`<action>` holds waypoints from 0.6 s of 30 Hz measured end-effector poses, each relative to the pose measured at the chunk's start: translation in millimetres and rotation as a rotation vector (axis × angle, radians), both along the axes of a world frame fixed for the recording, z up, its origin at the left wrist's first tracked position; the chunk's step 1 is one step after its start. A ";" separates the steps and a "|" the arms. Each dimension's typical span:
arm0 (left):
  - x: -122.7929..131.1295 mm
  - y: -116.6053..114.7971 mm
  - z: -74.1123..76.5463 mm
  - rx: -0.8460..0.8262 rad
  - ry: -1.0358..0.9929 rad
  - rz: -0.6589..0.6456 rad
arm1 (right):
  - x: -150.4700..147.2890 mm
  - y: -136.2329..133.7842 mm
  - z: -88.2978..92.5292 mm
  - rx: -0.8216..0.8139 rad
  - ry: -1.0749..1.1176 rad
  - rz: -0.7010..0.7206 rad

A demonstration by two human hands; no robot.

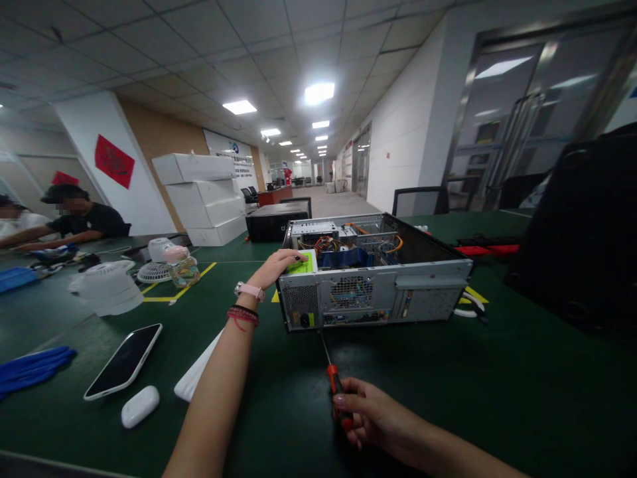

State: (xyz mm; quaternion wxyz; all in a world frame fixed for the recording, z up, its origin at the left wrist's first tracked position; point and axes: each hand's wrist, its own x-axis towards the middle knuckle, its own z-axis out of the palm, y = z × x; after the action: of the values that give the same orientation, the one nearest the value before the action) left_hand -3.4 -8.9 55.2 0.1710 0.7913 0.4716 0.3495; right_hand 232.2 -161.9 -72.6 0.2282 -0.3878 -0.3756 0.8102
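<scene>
An opened computer case (432, 282) lies on its side on the green table, its back panel facing me and its wires and boards showing from above. My left hand (281, 265) rests over the near left corner, fingers laid on the power supply (311, 261) beside its yellow-green label. In my right hand (365, 405) is a screwdriver (333, 378) with a red and black handle, gripped between thumb and fingers. Its thin shaft points up toward the lower edge of the back panel; whether the tip touches a screw I cannot tell.
On the left lie a phone (124, 362), a white earbud case (140, 406), blue gloves (34, 368) and a white object partly under my left forearm. Farther back are small fans, a jar (183, 269) and stacked white boxes (204, 199). A black bag-like object (572, 239) stands right. People sit far left.
</scene>
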 end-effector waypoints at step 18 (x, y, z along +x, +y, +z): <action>0.1 0.1 -0.3 -0.002 0.002 -0.007 | 0.8 -1.7 6.6 0.031 -0.067 0.013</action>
State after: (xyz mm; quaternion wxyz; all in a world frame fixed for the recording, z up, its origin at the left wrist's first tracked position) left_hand -3.3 -8.9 54.9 0.1723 0.7932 0.4693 0.3477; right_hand 233.0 -163.6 -66.0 0.2162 -0.4086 -0.3982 0.7923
